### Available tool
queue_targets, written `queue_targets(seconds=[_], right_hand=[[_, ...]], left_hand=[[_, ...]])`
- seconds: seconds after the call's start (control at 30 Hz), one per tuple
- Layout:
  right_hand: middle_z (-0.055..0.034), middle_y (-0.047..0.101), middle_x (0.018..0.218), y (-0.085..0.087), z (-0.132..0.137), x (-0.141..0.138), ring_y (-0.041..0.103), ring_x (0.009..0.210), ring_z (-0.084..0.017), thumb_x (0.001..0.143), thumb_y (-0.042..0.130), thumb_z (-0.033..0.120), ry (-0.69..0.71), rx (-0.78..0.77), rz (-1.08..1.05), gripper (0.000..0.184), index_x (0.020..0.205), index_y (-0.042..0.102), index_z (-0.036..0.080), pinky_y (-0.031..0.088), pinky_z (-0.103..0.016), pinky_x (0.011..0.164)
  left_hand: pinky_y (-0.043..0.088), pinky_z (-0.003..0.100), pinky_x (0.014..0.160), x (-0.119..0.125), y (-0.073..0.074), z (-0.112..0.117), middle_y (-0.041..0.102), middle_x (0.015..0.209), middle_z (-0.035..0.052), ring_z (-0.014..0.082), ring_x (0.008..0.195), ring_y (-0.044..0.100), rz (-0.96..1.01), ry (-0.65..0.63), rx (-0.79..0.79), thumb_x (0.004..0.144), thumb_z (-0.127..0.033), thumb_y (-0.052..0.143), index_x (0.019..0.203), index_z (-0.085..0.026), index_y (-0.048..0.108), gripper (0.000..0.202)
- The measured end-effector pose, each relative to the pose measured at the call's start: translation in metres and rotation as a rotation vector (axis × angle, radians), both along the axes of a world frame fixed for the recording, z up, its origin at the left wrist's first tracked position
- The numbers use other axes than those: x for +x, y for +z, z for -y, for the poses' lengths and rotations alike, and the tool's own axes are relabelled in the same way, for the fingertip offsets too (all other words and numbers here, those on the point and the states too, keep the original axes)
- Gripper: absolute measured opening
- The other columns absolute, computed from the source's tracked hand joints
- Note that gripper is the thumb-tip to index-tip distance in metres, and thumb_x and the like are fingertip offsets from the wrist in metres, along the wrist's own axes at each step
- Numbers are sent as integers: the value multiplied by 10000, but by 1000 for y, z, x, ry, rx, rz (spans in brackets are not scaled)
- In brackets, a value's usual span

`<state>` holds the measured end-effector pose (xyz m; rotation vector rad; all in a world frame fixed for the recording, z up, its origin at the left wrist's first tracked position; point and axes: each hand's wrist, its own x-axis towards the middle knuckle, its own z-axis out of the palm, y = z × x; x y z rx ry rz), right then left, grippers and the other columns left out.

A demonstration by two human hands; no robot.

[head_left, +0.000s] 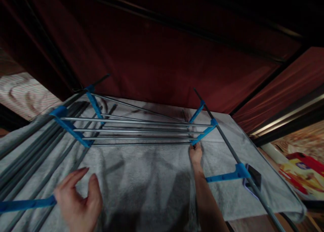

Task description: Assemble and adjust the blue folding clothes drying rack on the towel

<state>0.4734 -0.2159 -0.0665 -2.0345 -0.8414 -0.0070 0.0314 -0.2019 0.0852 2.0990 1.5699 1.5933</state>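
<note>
A partly assembled rack of grey metal rods [141, 131] and blue plastic brackets [205, 135] stands over a grey blanket. My right hand [196, 153] reaches forward, its fingers closed around the lower end of the right-hand blue bracket, where a tube meets it; the exact grip is partly hidden. My left hand [78, 198] is raised at the lower left, thumb and fingers apart, with nothing between them. It is beside the end of another blue bracket [27, 204]; whether they touch I cannot tell. A third blue bracket [225, 175] juts from the long right pole [229, 147].
Several loose grey tubes [32, 151] lie along the left side on the grey blanket [152, 178]. A phone [253, 178] lies under the right pole. Dark red fabric [162, 56] rises behind the rack. A red and yellow package [303, 173] is at the far right.
</note>
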Motion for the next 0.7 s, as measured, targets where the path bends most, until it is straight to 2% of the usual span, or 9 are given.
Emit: queue_targets(seconds=[0.07,0.2,0.3,0.4,0.43,0.5,0.57,0.63,0.7], right_hand=[[-132,707,919,3,-1,0,636,835,-275,799,472,334,-15,-17,16,339,1011,678,168,507,-421,848],[-140,682,933,10,3,-11,629,912,-303,763,511,309,-47,-35,54,348,1033,664,153,495,-460,913],[-215,636,1164,15,16,-39,574,1152,-358,761,538,300,-125,-4,130,505,1223,609,112,445,-518,1030],[-198,606,1245,36,24,-76,574,1189,-330,801,536,323,-65,78,108,496,1264,602,158,480,-483,1012],[-168,621,1230,51,23,-85,608,1132,-295,822,525,334,18,114,47,450,1238,620,190,512,-443,964],[-117,682,1130,94,10,-96,654,939,-232,866,501,355,209,183,-95,342,1130,671,219,547,-378,842],[-85,726,1030,151,-13,-92,660,894,-215,866,546,395,380,232,-174,303,1061,702,225,544,-348,815],[-54,727,912,215,-37,-78,654,807,-195,879,536,429,430,290,-206,314,1040,702,218,538,-327,754],[-35,718,895,276,-58,-58,654,801,-181,875,582,461,463,238,-135,323,1031,710,209,528,-311,747]], left_hand=[[417,694,1071,24,19,-29,644,1309,43,402,1274,551,33,34,110,804,-257,587,1419,-475,534,654],[485,514,1059,75,85,-104,684,1137,75,294,1162,621,18,-122,200,958,-252,494,1116,-266,664,233],[500,419,1010,116,125,-165,711,1125,95,275,1129,643,-158,-287,81,964,-253,476,1083,-199,673,236],[507,351,917,153,139,-214,727,1140,86,245,1043,676,-479,-505,-126,985,-284,449,1137,-200,668,279],[496,339,925,163,138,-226,720,1175,86,241,1067,669,-604,-580,-165,990,-295,450,1168,-199,663,294],[476,319,945,180,130,-242,705,1232,90,234,1112,651,-830,-707,-241,981,-312,489,1208,-185,659,311],[469,305,938,188,119,-251,710,1231,90,227,1096,650,-989,-799,-322,952,-306,545,1208,-173,672,315],[471,310,914,190,109,-254,723,1210,86,230,1056,655,-1094,-854,-380,915,-284,589,1209,-181,687,327],[466,319,916,189,101,-256,721,1228,74,237,1070,648,-1158,-892,-387,891,-244,590,1224,-211,692,350]])
